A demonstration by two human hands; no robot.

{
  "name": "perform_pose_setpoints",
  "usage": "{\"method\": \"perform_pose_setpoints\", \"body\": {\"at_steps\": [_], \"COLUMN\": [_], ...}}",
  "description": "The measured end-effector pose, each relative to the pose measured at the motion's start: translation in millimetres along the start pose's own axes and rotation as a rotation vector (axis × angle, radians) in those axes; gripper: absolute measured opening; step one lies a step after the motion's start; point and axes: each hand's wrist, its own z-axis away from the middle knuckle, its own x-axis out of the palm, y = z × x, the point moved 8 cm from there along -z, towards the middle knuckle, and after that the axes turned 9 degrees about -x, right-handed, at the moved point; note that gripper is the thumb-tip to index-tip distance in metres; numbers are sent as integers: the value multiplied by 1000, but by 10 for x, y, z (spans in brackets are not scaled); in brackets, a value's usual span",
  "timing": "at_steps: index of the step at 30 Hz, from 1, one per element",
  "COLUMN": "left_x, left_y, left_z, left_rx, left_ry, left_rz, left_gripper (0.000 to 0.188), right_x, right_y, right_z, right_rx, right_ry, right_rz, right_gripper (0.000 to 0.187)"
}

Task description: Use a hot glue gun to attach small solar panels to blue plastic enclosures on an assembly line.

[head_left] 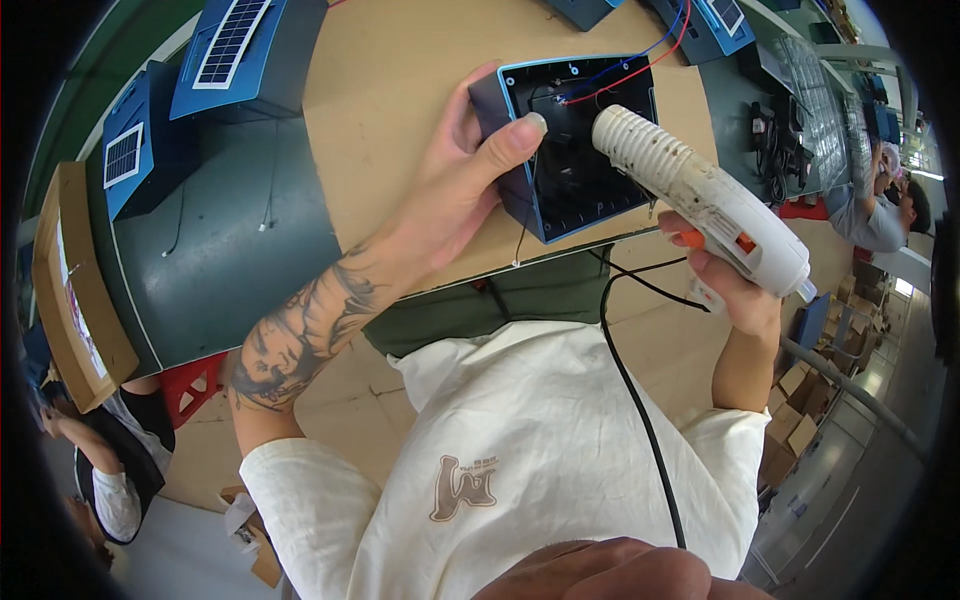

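My left hand point(480, 165) grips the left wall of a dark blue plastic housing point(520, 205), thumb over its rim, fingers around the outside. The housing is tilted so that its black inside faces me. Red wire point(625, 77) and blue wire point(640, 58) run out of it toward the top right. A thin dark lead hangs over its lower edge and ends in a small white plug point(516, 263). In my right hand point(735, 285) is a white hot glue gun point(700, 185) with an orange trigger; its ribbed front end points into the housing. The nozzle tip is hidden.
Brown cardboard point(370, 90) covers the middle of the green bench point(240, 290). Blue units with solar panels point(232, 45) stand at left and top right. Black cables point(775, 150) lie at right. A black cord point(640, 400) hangs across my front. Other people sit at both sides.
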Motion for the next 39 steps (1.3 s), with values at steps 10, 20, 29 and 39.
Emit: {"method": "perform_pose_setpoints", "body": {"at_steps": [10, 20, 29, 39], "left_x": [1, 30, 89, 47], "left_y": [22, 4, 122, 114], "left_z": [10, 23, 114, 88], "left_rx": [12, 51, 176, 154], "left_ry": [6, 3, 25, 37], "left_rz": [-22, -38, -191, -130], "left_gripper": [85, 97, 102, 98], "right_x": [-17, 139, 262, 208], "right_y": [-51, -319, -408, -334], "right_z": [-41, -218, -173, -119], "right_rx": [12, -153, -321, -365], "right_ry": [5, -71, -138, -201], "right_rz": [-70, 515, 718, 764], "right_gripper": [48, 24, 31, 39]}}
